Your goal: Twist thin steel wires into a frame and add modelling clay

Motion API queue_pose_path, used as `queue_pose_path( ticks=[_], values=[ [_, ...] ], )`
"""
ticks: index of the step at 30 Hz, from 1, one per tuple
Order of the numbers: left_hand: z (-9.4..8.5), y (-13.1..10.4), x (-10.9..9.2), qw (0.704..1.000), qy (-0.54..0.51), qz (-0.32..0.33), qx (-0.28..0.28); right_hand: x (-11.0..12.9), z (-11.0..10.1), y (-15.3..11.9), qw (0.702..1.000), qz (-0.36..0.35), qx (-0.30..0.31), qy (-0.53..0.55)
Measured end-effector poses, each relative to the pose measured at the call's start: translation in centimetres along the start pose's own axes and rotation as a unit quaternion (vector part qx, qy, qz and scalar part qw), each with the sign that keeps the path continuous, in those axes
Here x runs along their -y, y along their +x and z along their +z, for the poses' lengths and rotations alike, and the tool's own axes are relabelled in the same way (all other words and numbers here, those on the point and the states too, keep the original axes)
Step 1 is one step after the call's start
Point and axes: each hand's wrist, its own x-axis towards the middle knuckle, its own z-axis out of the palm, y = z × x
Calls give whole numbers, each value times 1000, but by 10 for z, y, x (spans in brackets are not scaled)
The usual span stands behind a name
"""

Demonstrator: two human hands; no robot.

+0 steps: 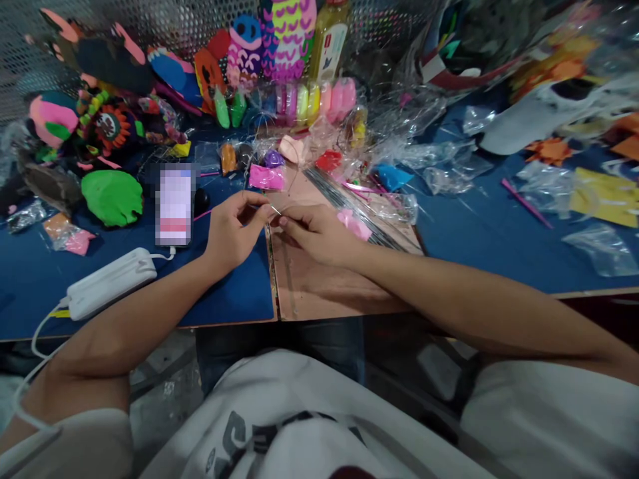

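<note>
My left hand (232, 229) and my right hand (317, 231) meet fingertip to fingertip over the brown cardboard sheet (329, 289). Between them shows a short, thin, pale wire (275, 210), pinched by both hands; most of it is hidden by the fingers. Just beyond my right hand lies a bundle of thin grey wires (344, 207), slanting across the cardboard. A light pink lump of clay (354, 224) touches or nearly touches the back of that hand. Ahead of the fingers sits a bright pink packet (267, 177).
A phone (174, 206) wired to a white power bank (112, 283) lies left on the blue table (464, 233). Coloured clay figures (244, 46), a bottle (330, 40), clay tubs (314, 103) and plastic wrappers crowd the back. A green clay disc (112, 197) lies at left.
</note>
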Motion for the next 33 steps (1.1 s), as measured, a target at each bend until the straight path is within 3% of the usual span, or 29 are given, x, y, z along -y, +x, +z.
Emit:
queue_pose_path(
  ticks=[12, 19, 28, 33],
  values=[
    [2, 3, -5, 998, 60, 2, -22, 0, 2, 1, 1000, -8, -5, -26],
    [6, 4, -3, 997, 69, 7, -29, 0, 6, 2, 999, 26, -17, 35],
    [6, 4, -4, 999, 29, 9, -37, -3, 17, -1, 993, 59, -48, 87],
    [9, 4, -9, 999, -19, -27, -42, -9, 18, 0, 995, 48, -36, 77]
  ],
)
